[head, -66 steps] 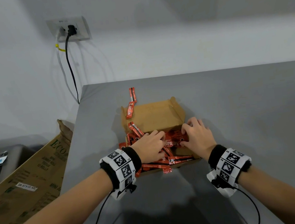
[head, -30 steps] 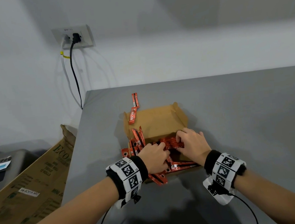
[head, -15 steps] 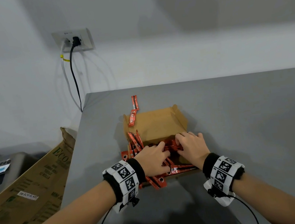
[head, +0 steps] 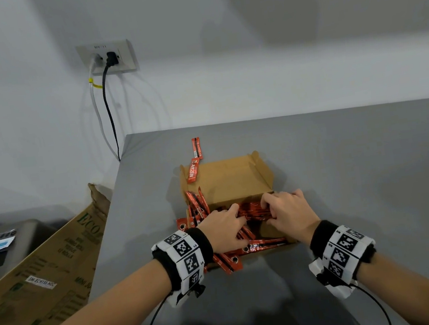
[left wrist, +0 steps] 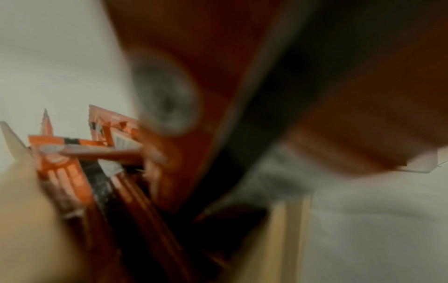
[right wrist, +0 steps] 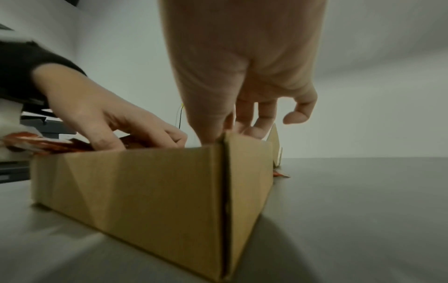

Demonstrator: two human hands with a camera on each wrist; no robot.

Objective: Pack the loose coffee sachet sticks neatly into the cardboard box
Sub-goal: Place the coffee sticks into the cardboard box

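Observation:
An open cardboard box [head: 226,179] stands on the grey table [head: 356,173], its lid flap tilted back. Red coffee sachets [head: 253,211] fill its near half in a heap. My left hand [head: 223,228] and right hand [head: 286,213] are both inside the box, fingers curled on that bundle from either side. Several sticks [head: 196,204] stand against the left wall, and others [head: 227,263] hang over the front edge. One sachet [head: 193,170] leans on the lid's left corner; another [head: 196,148] lies behind it. The right wrist view shows the box wall [right wrist: 145,187] hiding my fingertips.
A large brown carton [head: 46,267] leans beside the table's left edge. A wall socket [head: 108,58] with two cables is at the back left. Cables trail from both wristbands toward me. The left wrist view is blurred, showing only sachets [left wrist: 72,153] up close.
My hands have drawn closer together over the heap, squeezing the bundle between them. Some sticks at the front left have slid further over the box's front edge.

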